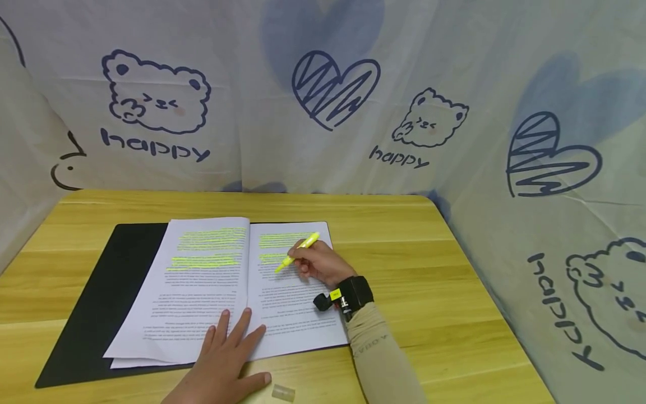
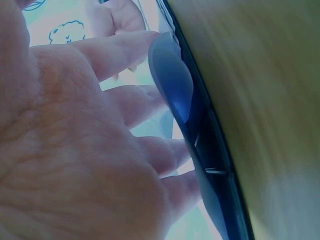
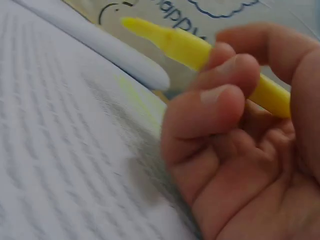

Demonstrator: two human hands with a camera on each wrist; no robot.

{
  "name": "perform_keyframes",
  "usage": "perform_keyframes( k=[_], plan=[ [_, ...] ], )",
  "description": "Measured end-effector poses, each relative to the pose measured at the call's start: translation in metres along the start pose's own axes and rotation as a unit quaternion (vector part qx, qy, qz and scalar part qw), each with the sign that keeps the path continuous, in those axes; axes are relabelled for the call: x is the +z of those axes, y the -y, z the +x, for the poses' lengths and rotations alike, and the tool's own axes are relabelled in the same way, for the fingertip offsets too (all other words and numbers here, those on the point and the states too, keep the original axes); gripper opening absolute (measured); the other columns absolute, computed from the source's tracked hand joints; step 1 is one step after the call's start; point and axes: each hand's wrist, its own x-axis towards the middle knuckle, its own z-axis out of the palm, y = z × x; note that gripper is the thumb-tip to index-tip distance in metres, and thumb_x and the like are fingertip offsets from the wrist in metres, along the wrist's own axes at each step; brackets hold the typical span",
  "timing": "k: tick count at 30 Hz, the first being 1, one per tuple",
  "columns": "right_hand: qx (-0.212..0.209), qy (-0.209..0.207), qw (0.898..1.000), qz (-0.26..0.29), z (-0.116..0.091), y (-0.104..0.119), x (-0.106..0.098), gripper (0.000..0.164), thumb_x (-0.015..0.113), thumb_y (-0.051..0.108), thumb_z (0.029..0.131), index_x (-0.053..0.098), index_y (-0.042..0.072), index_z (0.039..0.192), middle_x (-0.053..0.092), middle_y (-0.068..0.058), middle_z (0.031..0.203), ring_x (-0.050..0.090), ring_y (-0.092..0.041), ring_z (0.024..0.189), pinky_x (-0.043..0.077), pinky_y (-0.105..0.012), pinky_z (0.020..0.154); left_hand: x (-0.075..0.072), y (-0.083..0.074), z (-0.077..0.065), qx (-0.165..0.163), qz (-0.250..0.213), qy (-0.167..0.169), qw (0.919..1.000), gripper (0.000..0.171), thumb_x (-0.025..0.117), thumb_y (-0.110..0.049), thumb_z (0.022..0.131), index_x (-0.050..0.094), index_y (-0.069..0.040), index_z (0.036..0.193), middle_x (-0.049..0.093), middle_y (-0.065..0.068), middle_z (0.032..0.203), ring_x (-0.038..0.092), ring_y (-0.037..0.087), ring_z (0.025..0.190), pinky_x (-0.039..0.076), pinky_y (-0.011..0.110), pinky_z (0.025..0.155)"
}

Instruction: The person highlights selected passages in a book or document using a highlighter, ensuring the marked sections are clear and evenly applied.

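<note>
A slim bright-yellow plastic highlighter (image 1: pixel 309 240) is held over the white printed right-hand page (image 1: pixel 298 314), pinched in the curled fingers of the right hand (image 1: pixel 323 265). Its long axis is slanted: the tip (image 1: pixel 277 271) is pointed down and toward the fold (image 1: pixel 248 269), the rear end is angled up to the far right. And here is the relation that counts: the tip is set just below the last yellow highlighted band (image 1: pixel 272 258), over the left part of the text lines; in the right wrist view it seems to be lifted clear of the paper.

The left hand (image 1: pixel 227 359), fingers spread and nothing gripped, is laid across the lower edge of the white printed left-hand page (image 1: pixel 197 297) and the fold, well apart from the tip. A small translucent piece (image 1: pixel 284 393) is seen just beside its thumb.

Now the edges: leftward the tip is bounded by the fold; rightward, past the right hand, the page is ended and room for the forearm is given by the yellow wooden desk (image 1: pixel 429 292). Toward the left hand, unmarked printed lines are left uncovered.
</note>
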Motion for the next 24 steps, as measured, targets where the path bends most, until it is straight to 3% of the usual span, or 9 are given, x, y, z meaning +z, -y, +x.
perform_keyframes(
  k=[6, 9, 17, 24],
  plan=[
    [-0.052, -0.090, 0.994, -0.033, 0.009, -0.008, 0.017, 0.019, 0.070, 0.020, 0.098, 0.068, 0.000, 0.099, 0.059, -0.006, 0.075, 0.051, -0.013, 0.060, 0.046, -0.024, 0.052, 0.000, -0.001, 0.001, -0.006, 0.001, 0.002, 1.0000, 0.087, 0.080, -0.057, 0.083, 0.053, -0.011, 0.152, 0.022, 0.019, 0.170, -0.004, 0.053, 0.154, -0.003, 0.072, 0.118],
    [-0.067, -0.110, 0.990, -0.064, 0.010, -0.010, 0.021, 0.019, 0.071, 0.020, 0.098, 0.070, 0.001, 0.099, 0.062, -0.007, 0.076, 0.054, -0.013, 0.060, 0.048, -0.024, 0.053, 0.000, -0.002, 0.001, -0.008, 0.003, 0.005, 0.9999, 0.087, 0.079, -0.057, 0.083, 0.052, -0.011, 0.152, 0.022, 0.019, 0.170, -0.004, 0.054, 0.154, -0.002, 0.072, 0.119],
    [-0.099, -0.071, 0.986, -0.118, 0.006, -0.010, 0.022, 0.021, 0.075, 0.026, 0.097, 0.075, 0.005, 0.104, 0.070, -0.011, 0.081, 0.057, -0.015, 0.062, 0.047, -0.023, 0.054, -0.001, -0.001, 0.001, -0.009, 0.007, 0.008, 0.9999, 0.087, 0.078, -0.059, 0.083, 0.052, -0.012, 0.153, 0.021, 0.018, 0.170, -0.005, 0.054, 0.154, -0.001, 0.074, 0.118],
    [-0.098, -0.057, 0.985, -0.133, 0.006, -0.010, 0.021, 0.027, 0.077, 0.031, 0.096, 0.077, 0.007, 0.107, 0.074, -0.012, 0.085, 0.056, -0.014, 0.061, 0.046, -0.023, 0.053, -0.001, -0.001, 0.001, -0.004, 0.006, 0.004, 1.0000, 0.087, 0.078, -0.058, 0.083, 0.052, -0.011, 0.152, 0.022, 0.019, 0.170, -0.004, 0.055, 0.153, -0.001, 0.074, 0.117]
  ],
)
